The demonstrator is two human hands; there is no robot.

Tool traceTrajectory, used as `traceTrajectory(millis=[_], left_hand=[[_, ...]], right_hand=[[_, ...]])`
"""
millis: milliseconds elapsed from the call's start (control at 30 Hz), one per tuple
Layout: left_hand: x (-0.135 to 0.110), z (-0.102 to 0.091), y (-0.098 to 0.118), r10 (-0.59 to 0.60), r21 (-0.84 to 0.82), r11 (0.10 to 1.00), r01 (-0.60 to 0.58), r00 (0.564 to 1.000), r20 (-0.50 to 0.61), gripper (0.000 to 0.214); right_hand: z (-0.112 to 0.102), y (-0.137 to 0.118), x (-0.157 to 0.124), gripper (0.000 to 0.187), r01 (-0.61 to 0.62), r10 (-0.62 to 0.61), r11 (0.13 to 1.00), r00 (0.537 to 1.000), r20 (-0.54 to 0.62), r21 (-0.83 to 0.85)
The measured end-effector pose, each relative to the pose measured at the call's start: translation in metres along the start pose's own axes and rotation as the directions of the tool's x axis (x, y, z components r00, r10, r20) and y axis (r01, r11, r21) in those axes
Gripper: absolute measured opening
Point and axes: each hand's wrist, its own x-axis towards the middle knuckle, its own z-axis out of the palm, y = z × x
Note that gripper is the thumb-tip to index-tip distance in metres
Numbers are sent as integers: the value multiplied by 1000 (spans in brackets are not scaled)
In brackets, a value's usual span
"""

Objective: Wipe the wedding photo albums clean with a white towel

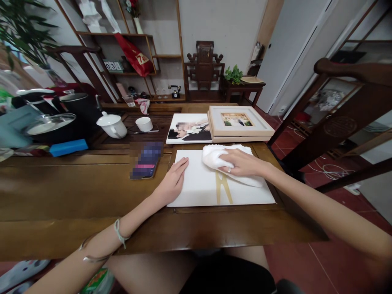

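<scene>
A white rectangular board (196, 188) lies flat on the wooden table, with a tan A-shaped piece (224, 192) on its face, partly covered. My right hand (240, 161) grips a bunched white cloth (212, 155) and presses it on the board's upper right area. The cloth's loose end spreads to the right under my wrist. My left hand (174, 179) rests flat on the board's left edge, fingers stretched out and holding nothing. Left of it lies a phone (148, 161), partly blurred out.
Behind the board lie a photo panel (190, 128) and stacked wooden picture frames (240, 121). To the left stand a white lidded cup (112, 125), a small white bowl (143, 124), a blue block (69, 147) and a glass-lidded pot (52, 126). A dark chair (343, 118) stands at the right.
</scene>
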Motion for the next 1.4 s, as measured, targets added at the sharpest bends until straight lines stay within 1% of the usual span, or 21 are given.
traceTrajectory(millis=[167, 233, 300, 400, 600, 767, 833, 900, 1000, 1200, 1300, 1400], left_hand=[[0, 1, 0, 12, -7, 1000, -12, 1000, -7, 49], [0, 1, 0, 9, -3, 1000, -9, 1000, -7, 49], [0, 1, 0, 6, 7, 1000, -6, 1000, -5, 49], [0, 1, 0, 8, 15, 1000, -8, 1000, -3, 49], [1, 0, 2, 6, 5, 1000, -6, 1000, -11, 48], [2, -1, 4, 39, 0, 999, -39, 999, -34, 48], [3, -1, 4, 48, 4, 999, -47, 998, -38, 47], [3, -1, 3, 56, 5, 998, -56, 998, -40, 46], [3, -1, 3, 48, 7, 999, -47, 998, -31, 46], [1, 2, 1, -13, 7, 1000, 13, 1000, -8, 48], [1, 2, 0, -10, 18, 1000, 10, 1000, -3, 49], [2, 2, -1, -6, 20, 1000, 6, 1000, -7, 49]], right_hand=[[-7, 10, -20, 26, -103, 103, 994, 995, -13, -44], [-9, 13, -21, 26, -128, 128, 991, 992, -7, -36], [-10, 13, -15, 28, -142, 142, 990, 990, 8, -19], [-12, 5, 3, 28, -127, 127, 992, 992, 20, 11], [-9, -24, 55, 22, 0, 0, 998, 1000, 3, 57], [-1, -39, 100, 25, 2, -1, 997, 1000, -14, 75], [-1, -42, 112, 25, 12, -12, 996, 1000, -1, 93], [-2, -44, 118, 24, 25, -27, 995, 999, 17, 96], [-6, -43, 110, 23, 24, -26, 998, 999, 44, 55], [-5, -17, 57, 24, -27, 30, 995, 999, 21, -95], [2, -11, 40, 20, 32, -33, 994, 999, -6, -106], [11, -18, 40, 23, 130, -137, 983, 990, -40, -129]])
